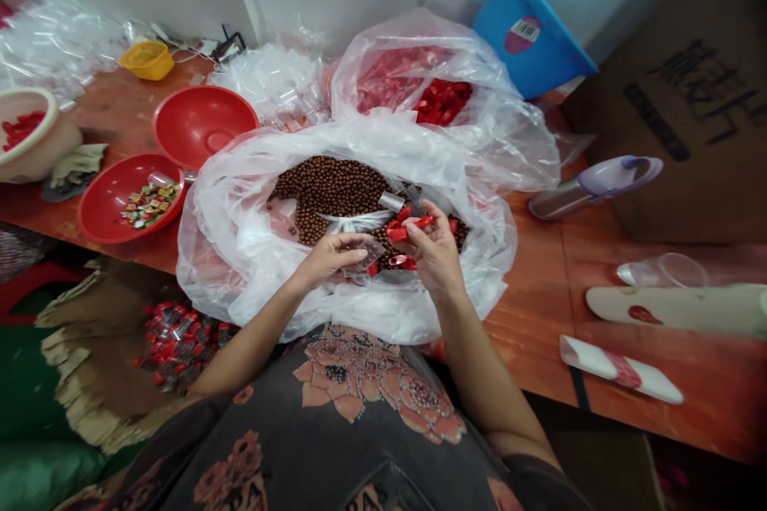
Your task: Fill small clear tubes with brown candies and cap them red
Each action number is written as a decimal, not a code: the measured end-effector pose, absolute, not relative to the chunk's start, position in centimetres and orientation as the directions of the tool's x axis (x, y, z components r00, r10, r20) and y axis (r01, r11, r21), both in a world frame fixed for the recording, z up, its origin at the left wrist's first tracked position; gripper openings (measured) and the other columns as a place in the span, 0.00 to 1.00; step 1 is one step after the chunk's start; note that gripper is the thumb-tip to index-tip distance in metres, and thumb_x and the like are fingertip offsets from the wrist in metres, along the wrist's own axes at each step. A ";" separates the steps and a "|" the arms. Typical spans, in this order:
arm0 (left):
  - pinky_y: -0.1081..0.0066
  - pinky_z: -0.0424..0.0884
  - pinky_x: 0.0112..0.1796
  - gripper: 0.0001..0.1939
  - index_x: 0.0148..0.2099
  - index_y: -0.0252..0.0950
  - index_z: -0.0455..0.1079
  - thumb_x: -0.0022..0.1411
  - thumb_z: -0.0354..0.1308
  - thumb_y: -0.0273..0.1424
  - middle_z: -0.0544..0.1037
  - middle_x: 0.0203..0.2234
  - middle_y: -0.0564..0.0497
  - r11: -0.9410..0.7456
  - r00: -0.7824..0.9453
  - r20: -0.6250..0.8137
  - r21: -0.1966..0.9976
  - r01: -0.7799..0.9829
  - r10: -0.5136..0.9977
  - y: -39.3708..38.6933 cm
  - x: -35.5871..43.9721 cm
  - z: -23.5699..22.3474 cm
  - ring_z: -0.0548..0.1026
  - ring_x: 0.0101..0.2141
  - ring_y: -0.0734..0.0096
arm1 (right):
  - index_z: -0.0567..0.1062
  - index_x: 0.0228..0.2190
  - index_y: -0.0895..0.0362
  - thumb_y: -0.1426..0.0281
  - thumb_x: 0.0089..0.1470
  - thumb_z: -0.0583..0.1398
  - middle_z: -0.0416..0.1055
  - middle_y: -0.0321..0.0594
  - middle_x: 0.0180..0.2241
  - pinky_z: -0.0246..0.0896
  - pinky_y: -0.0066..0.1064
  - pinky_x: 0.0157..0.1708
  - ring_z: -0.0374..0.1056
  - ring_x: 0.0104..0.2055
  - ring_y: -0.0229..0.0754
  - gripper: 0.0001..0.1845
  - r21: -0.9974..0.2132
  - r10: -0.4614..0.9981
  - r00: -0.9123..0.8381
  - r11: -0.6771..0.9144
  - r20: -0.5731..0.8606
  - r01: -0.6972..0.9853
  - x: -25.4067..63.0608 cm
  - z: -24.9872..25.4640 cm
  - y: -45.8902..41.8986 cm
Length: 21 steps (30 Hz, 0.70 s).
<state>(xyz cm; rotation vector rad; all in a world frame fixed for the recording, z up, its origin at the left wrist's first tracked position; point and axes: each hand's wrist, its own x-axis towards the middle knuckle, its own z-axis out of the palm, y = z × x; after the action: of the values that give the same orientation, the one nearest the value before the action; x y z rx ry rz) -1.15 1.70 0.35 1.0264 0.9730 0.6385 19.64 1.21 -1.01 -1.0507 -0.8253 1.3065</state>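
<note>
A large white plastic bag (221, 255) lies spread before me, holding many small round brown balls (335, 184). Over its near side, my left hand (335, 257) pinches a small clear plastic container (368, 255); its exact shape is hard to make out. My right hand (439, 249) grips a glossy red plastic piece (413, 228) between thumb and fingers, just right of the container and apart from it. More red pieces (403, 262) lie on the balls beneath my hands. A shiny cylinder (392, 201), perhaps clear plastic, rests just beyond them.
Behind is a clear bag of red pieces (443, 100) beside a blue bucket (527, 32). Leftward stand two red bowls (204, 116), one with small wrapped items (149, 204). A purple-topped bottle (590, 184) and a cardboard box (677, 112) are on the right.
</note>
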 end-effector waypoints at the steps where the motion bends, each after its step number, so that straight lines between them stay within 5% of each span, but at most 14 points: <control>1: 0.70 0.75 0.34 0.24 0.53 0.36 0.74 0.55 0.66 0.36 0.81 0.39 0.45 0.415 0.455 -0.370 0.910 0.000 0.810 1.5 -1.0 0.3 0.78 0.32 0.71 | 0.67 0.45 0.46 0.62 0.49 0.66 0.73 0.31 0.39 0.75 0.36 0.40 0.75 0.40 0.39 0.22 -0.942 0.990 0.125 -0.022 -0.068 -0.336 19.6 -1.1 1.1; 5: 0.71 0.74 0.32 0.25 0.54 0.35 0.73 0.54 0.67 0.35 0.81 0.40 0.44 0.423 0.461 -0.352 0.904 -0.059 0.815 0.9 -0.2 -0.1 0.78 0.31 0.71 | 0.68 0.30 0.52 0.64 0.46 0.68 0.76 0.35 0.37 0.73 0.41 0.46 0.76 0.43 0.44 0.14 -0.968 0.989 0.145 0.045 0.009 -0.248 19.2 -1.6 0.4; 9: 0.70 0.75 0.35 0.25 0.54 0.34 0.73 0.54 0.67 0.35 0.81 0.40 0.44 0.399 0.436 -0.319 0.911 -0.104 0.842 0.8 0.0 -0.5 0.79 0.33 0.70 | 0.77 0.33 0.52 0.64 0.51 0.66 0.79 0.39 0.41 0.69 0.46 0.52 0.75 0.47 0.46 0.07 -0.990 0.988 0.076 0.139 0.137 -0.018 19.5 -1.2 -0.6; 15: 0.71 0.76 0.33 0.26 0.53 0.33 0.73 0.52 0.68 0.35 0.81 0.39 0.44 0.420 0.404 -0.340 0.899 -0.127 0.849 0.8 -0.1 -0.1 0.79 0.32 0.69 | 0.75 0.52 0.46 0.61 0.57 0.63 0.75 0.37 0.52 0.65 0.50 0.58 0.71 0.55 0.47 0.20 -0.866 0.918 -0.225 0.386 0.326 0.318 20.8 -1.1 -1.2; 21: 0.74 0.74 0.27 0.26 0.52 0.33 0.74 0.51 0.69 0.36 0.81 0.36 0.46 0.457 0.395 -0.367 0.875 -0.160 0.842 0.3 0.4 -0.5 0.77 0.27 0.72 | 0.63 0.62 0.52 0.60 0.53 0.67 0.70 0.48 0.56 0.65 0.49 0.57 0.67 0.58 0.51 0.38 -0.609 0.788 -0.318 0.612 0.528 0.505 20.4 -2.7 -1.7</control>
<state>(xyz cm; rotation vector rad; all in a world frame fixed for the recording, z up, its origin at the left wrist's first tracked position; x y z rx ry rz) 0.36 0.25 -0.52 0.8672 0.9489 0.7477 20.39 -1.69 -2.71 -1.0206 -1.9917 0.4229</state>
